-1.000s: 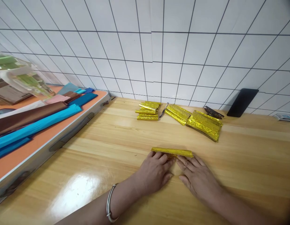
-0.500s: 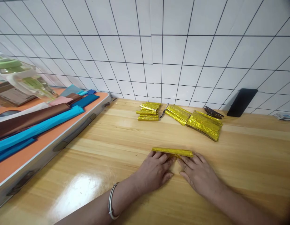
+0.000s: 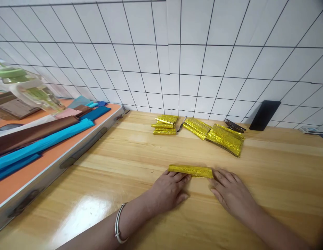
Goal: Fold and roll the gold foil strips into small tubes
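A folded strip of gold foil paper point(image 3: 191, 171) lies flat on the wooden table point(image 3: 140, 152) right in front of me. My left hand point(image 3: 168, 190) rests flat with its fingertips on the strip's left part; a silver bangle circles that wrist. My right hand point(image 3: 230, 193) lies flat with fingers stretched out, its fingertips at the strip's right end. Further back lie a small stack of folded gold strips point(image 3: 165, 125) and two piles of gold foil sheets point(image 3: 225, 139).
A white tiled wall backs the table. At the left an orange-topped table point(image 3: 33, 163) carries blue and brown paper rolls point(image 3: 41, 142) and a clear packet. A black phone point(image 3: 264, 115) leans on the wall; a dark clip point(image 3: 234, 125) and a small tool point(image 3: 181, 124) lie near the foil.
My right hand has slid to the right along the strip, from its middle to its right end. The left hand stays put; the view tilted slightly.
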Demonstrator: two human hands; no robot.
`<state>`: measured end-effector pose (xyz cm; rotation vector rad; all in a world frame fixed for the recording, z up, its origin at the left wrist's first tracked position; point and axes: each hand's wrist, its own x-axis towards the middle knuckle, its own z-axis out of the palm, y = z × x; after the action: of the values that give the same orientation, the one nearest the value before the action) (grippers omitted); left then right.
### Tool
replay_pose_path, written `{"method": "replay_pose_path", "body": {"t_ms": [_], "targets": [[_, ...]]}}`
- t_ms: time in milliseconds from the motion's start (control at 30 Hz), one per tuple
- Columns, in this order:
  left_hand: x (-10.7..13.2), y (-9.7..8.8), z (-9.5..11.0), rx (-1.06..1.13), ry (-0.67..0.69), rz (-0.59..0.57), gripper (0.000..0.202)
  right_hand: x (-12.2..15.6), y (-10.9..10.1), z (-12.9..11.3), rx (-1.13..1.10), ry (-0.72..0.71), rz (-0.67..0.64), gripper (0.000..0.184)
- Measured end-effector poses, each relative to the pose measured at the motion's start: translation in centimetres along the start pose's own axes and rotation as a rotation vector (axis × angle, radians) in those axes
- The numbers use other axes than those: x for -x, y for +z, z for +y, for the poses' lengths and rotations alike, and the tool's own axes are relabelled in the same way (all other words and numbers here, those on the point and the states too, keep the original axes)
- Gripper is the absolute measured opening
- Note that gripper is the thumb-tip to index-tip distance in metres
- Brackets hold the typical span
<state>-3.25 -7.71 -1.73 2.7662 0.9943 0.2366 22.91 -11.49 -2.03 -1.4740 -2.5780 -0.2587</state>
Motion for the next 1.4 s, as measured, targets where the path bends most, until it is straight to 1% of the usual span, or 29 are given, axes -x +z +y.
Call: {"method": "replay_pose_path", "body": {"t_ms": [100, 167, 267, 333, 433, 533, 633, 700, 767, 867, 933, 1033, 1100, 1300, 1400], "targets": [[0.0, -0.2, 0.1, 0.013, -0.010, -0.006, 0.054, -0.9, -0.7, -0.8, -0.025, 0.020, -0.036, 0.027], [-0.1, -0.3, 0.2, 0.022, -0.013, -0.003, 0.054, -1.6, -0.9, -0.6, -0.087, 0.018, -0.052, 0.031], [-0.1, -0.4, 0.3, 0.035, -0.021, -0.001, 0.053, -2.7, -1.0, 0.7, -0.246, 0.019, -0.050, 0.045], [-0.2, -0.4, 0.3, 0.045, -0.025, -0.004, 0.052, -3.2, -0.8, 1.9, -0.344, 0.036, -0.045, 0.049], [-0.2, -0.5, 0.2, 0.054, -0.022, -0.013, 0.053, -3.8, -0.2, 3.2, -0.419, 0.052, -0.042, 0.048], [-0.3, -0.5, 0.1, 0.048, -0.029, -0.024, 0.053, -3.8, 0.3, 3.5, -0.429, 0.054, -0.037, 0.045], [-0.2, -0.5, 0.1, 0.049, -0.034, -0.035, 0.053, -3.5, 0.3, 2.5, -0.325, 0.044, -0.019, 0.041], [-0.2, -0.5, 0.0, 0.058, -0.031, -0.039, 0.054, -3.1, 0.0, 1.2, -0.178, 0.064, 0.012, 0.038], [-0.2, -0.4, 0.0, 0.066, -0.027, -0.036, 0.055, -2.6, -0.4, -0.4, -0.068, 0.047, 0.028, 0.034], [-0.2, -0.3, -0.1, 0.071, -0.019, -0.024, 0.055, -2.2, -0.2, -2.5, -0.041, -0.029, -0.010, 0.033], [-0.2, -0.2, -0.1, 0.071, -0.015, -0.010, 0.056, -2.1, 0.4, -3.3, -0.044, -0.053, -0.028, 0.038], [-0.2, 0.0, -0.2, 0.075, -0.011, 0.006, 0.057, -2.3, 1.5, -3.7, -0.048, -0.052, -0.028, 0.046], [-0.1, 0.1, -0.2, 0.080, -0.009, 0.007, 0.057, -2.4, 1.8, -3.7, -0.056, -0.053, -0.029, 0.048], [0.0, -0.1, -0.2, 0.071, -0.014, 0.016, 0.056, -3.0, 1.6, -3.6, -0.070, -0.022, -0.043, 0.049], [0.0, -0.1, -0.1, 0.058, -0.014, 0.022, 0.055, -3.2, 1.9, -3.8, -0.059, -0.026, -0.046, 0.050]]}}
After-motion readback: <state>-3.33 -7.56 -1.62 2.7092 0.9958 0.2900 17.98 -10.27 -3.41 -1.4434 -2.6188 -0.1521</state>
